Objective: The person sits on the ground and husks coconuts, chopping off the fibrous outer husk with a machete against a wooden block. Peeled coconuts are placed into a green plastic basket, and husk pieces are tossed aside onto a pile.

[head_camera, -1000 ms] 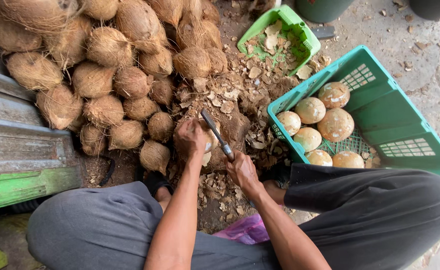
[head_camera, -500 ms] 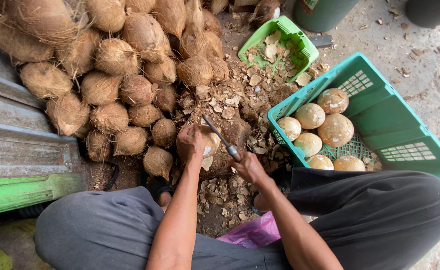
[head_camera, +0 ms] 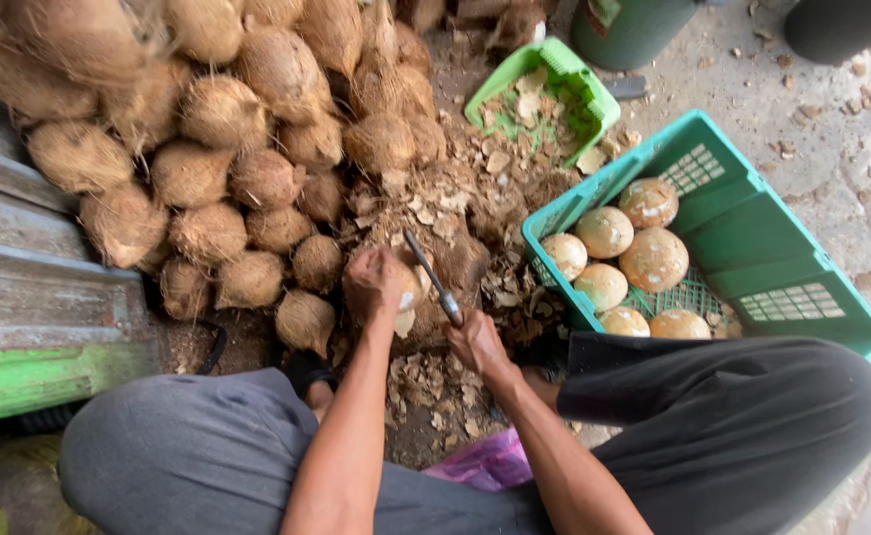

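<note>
Left hand [head_camera: 374, 285] clamps the pale, half-shelled coconut [head_camera: 408, 293] steady above brown shell chips, so the right hand [head_camera: 475, 342], closed round the dark metal blade [head_camera: 431, 281], can pry

Daylight is falling on a rough concrete floor [head_camera: 841, 168] at the right — shell chips are littering it — while weathered grey planks [head_camera: 29, 277] with a green edge are lying at the left.
</note>
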The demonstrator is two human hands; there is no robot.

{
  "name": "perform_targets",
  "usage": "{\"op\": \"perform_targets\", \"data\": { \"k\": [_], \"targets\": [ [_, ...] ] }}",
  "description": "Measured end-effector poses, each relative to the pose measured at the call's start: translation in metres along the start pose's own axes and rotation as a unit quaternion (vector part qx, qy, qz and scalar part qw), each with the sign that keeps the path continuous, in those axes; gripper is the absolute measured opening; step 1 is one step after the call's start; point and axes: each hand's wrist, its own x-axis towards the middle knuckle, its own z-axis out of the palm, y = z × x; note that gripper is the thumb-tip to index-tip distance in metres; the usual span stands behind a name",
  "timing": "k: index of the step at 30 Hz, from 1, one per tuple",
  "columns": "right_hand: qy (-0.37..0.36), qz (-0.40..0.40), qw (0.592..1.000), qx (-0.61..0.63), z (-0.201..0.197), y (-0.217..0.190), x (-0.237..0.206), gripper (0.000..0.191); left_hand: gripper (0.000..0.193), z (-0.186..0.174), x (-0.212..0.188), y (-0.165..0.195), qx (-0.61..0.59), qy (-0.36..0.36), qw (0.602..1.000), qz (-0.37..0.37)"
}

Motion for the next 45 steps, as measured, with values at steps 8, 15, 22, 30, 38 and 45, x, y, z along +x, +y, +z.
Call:
{"op": "perform_targets", "data": {
  "k": [8,15,22,30,38,45],
  "targets": [
    [-0.098,-0.014,0.995,-0.021,-0.041,0.011,0.02,0.048,0.049,-0.015,0.009,0.007,0.15,-0.031,0.988,0.012],
    [-0.154,0.026,0.983,0.097,-0.046,0.009,0.022,0.04,0.05,-0.016,0.011,0.005,0.124,-0.042,0.991,0.0],
    [-0.16,0.063,0.979,0.105,-0.035,0.011,0.025,0.038,0.054,-0.017,0.007,0.007,0.136,-0.05,0.989,0.013],
    [-0.079,0.021,0.995,-0.052,-0.031,-0.014,0.02,0.034,0.116,-0.04,-0.012,0.007,0.227,-0.087,0.906,0.346],
    [-0.004,-0.097,0.995,0.028,-0.026,-0.075,-0.013,0.036,0.077,-0.055,0.005,0.001,0.027,-0.214,0.976,0.018],
    [0.026,-0.065,0.998,-0.001,-0.053,-0.111,-0.035,0.037,0.041,-0.03,0.012,0.0,0.149,-0.043,0.987,0.036]
  ]
}}
